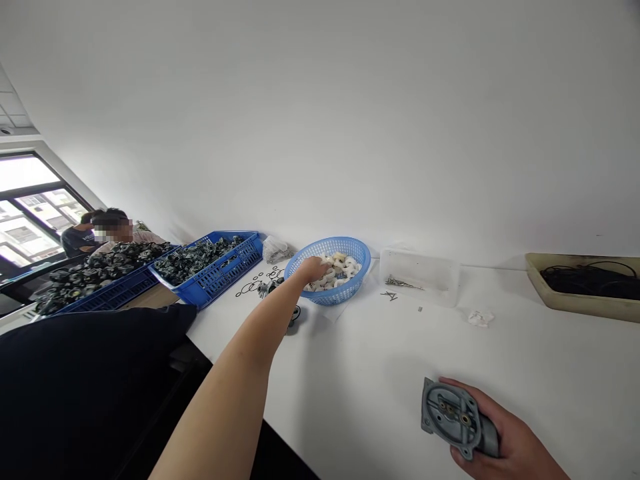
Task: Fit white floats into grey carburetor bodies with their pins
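This is a small-parts assembly workshop, as is shown by the long white bench. Blue crates of dark metal parts are set beyond and left of the left hand, which is held at a blue basket of white parts. A tray of black rings lies beyond the right hand. A worker is seen by a window.

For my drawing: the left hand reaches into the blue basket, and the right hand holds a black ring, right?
Not quite: the head view shows the right hand holding a grey metal casting, not a black ring. The left hand does reach into the round blue basket.
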Demonstrator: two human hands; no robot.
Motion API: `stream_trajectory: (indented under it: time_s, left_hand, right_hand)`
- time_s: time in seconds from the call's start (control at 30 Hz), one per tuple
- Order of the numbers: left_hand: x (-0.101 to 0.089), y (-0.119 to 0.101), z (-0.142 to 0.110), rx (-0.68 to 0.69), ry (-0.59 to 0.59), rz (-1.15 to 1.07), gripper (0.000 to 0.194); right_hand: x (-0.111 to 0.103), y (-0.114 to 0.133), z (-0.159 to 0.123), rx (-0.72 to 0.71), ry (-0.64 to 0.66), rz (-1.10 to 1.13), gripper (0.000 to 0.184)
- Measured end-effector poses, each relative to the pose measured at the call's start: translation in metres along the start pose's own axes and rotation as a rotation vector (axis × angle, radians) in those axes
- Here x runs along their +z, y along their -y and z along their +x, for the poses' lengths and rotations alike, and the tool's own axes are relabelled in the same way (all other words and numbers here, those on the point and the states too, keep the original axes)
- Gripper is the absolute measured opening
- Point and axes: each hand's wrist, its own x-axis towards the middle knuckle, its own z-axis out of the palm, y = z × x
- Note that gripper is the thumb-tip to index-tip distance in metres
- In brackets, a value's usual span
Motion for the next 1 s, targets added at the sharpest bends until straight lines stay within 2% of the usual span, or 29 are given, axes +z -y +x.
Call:
stream_trajectory:
  time_s: [0.1,0.17,0.27,0.37,0.43,0.53,0.63,0.73,0.83,1.0]
  left_hand:
    - [-0.011,-0.006,-0.012,0.008,-0.139,-0.167,0.033]
    - [-0.014,-0.017,-0.027,0.064,-0.219,-0.281,0.034]
    - [0.002,-0.044,-0.069,0.219,-0.277,-0.444,0.053]
    - [0.036,-0.073,-0.128,0.400,-0.197,-0.613,0.051]
    - [0.058,-0.088,-0.166,0.600,-0.090,-0.871,0.042]
    - [0.080,-0.103,-0.205,0.683,0.008,-0.987,0.030]
    - [0.093,-0.110,-0.219,0.780,-0.011,-0.947,0.021]
    - [0.101,-0.113,-0.219,0.928,-0.079,-0.903,0.018]
    - [0.108,-0.112,-0.217,0.994,-0.140,-0.846,0.017]
    - [0.115,-0.107,-0.218,1.074,-0.090,-0.847,0.017]
  right_hand:
    - [0.001,-0.003,0.001,-0.005,0.003,0.034,0.056]
    - [0.000,-0.002,0.001,0.012,0.013,0.053,0.058]
    - [-0.005,0.005,0.002,0.004,0.076,0.076,0.057]
    - [-0.014,0.016,0.003,-0.057,0.199,0.067,0.052]
    - [-0.019,0.021,0.004,-0.100,0.296,0.067,0.049]
    - [-0.025,0.023,0.006,-0.156,0.355,0.122,0.046]
    - [-0.025,0.022,0.005,-0.144,0.393,0.172,0.040]
    - [-0.025,0.023,0.004,-0.134,0.405,0.205,0.034]
    - [-0.024,0.023,0.005,-0.126,0.397,0.208,0.035]
    - [-0.024,0.021,0.007,-0.136,0.383,0.193,0.042]
